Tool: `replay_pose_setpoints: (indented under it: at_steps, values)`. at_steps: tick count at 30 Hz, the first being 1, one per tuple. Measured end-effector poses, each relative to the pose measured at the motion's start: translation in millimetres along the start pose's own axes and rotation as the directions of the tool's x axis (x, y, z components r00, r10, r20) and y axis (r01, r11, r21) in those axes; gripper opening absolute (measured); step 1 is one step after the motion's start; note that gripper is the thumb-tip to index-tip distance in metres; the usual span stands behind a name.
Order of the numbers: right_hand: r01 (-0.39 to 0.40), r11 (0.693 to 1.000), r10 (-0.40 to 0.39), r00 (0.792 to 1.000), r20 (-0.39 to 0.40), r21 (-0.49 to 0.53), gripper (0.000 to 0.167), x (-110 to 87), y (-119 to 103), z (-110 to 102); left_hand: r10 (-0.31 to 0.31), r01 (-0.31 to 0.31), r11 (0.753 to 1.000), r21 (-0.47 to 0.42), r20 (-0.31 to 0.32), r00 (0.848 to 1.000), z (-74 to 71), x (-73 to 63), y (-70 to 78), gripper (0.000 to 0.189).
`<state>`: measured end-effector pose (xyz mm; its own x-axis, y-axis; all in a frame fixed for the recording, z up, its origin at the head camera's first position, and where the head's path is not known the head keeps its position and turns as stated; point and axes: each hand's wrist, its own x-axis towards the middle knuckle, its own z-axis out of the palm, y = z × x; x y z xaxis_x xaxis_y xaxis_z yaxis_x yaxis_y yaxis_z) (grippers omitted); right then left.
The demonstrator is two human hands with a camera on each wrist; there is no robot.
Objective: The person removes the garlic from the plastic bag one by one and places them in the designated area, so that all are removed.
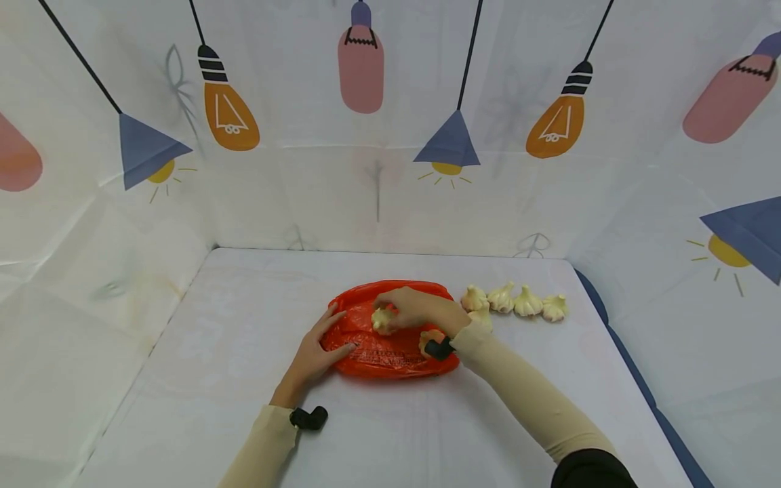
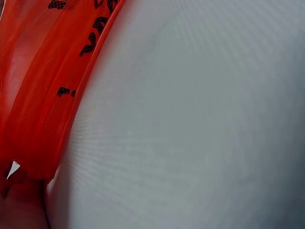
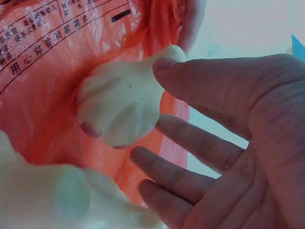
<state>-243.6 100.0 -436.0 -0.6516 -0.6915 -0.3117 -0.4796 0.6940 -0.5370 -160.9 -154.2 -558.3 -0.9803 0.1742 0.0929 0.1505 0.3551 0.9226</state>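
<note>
A red plastic bag (image 1: 360, 362) with printed lettering lies spread in an oval on the white table. My left hand (image 1: 312, 359) rests at its left edge, fingers apart and thumb on the plastic; only a little of this hand shows in the left wrist view. Above the bag, my right hand (image 1: 410, 307) pinches a garlic bulb (image 3: 121, 102) by its stem, the thumb on the near side. Another garlic bulb (image 1: 427, 339) is on the bag, partly hidden by the right wrist. In the right wrist view, pale garlic (image 3: 43, 193) appears blurred in the lower left.
Several garlic bulbs (image 1: 527, 302) stand in a row right of the bag, beyond the right forearm. A white sheet (image 1: 293, 183) printed with lamps and light bulbs rises behind the table (image 1: 244, 325). Dark blue material (image 1: 641, 373) shows along the right table edge.
</note>
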Motion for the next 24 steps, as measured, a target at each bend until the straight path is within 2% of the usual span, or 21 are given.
replay_pose_setpoints:
  at_steps: [6,11,18,24]
  values:
    - [0.002,1.000,-0.002,1.000,0.012,-0.003,0.042,6.8,2.2,5.0,0.012,-0.012,1.000,-0.001,-0.001,1.000,0.5,0.6,-0.6,0.074]
    - [0.000,1.000,0.000,1.000,0.009,0.002,0.047,9.1,7.6,9.5,0.012,-0.012,1.000,0.008,0.004,1.000,0.7,0.2,0.7,0.074]
    - [-0.064,0.996,0.062,0.998,0.027,0.054,0.053,9.9,12.7,13.8,0.017,-0.017,1.000,0.007,0.002,1.000,0.7,0.3,1.2,0.074]
    - [-0.042,0.998,0.042,0.999,-0.001,0.052,0.058,12.8,17.4,15.9,0.021,-0.021,1.000,0.006,-0.002,1.000,0.5,0.8,-0.5,0.073]
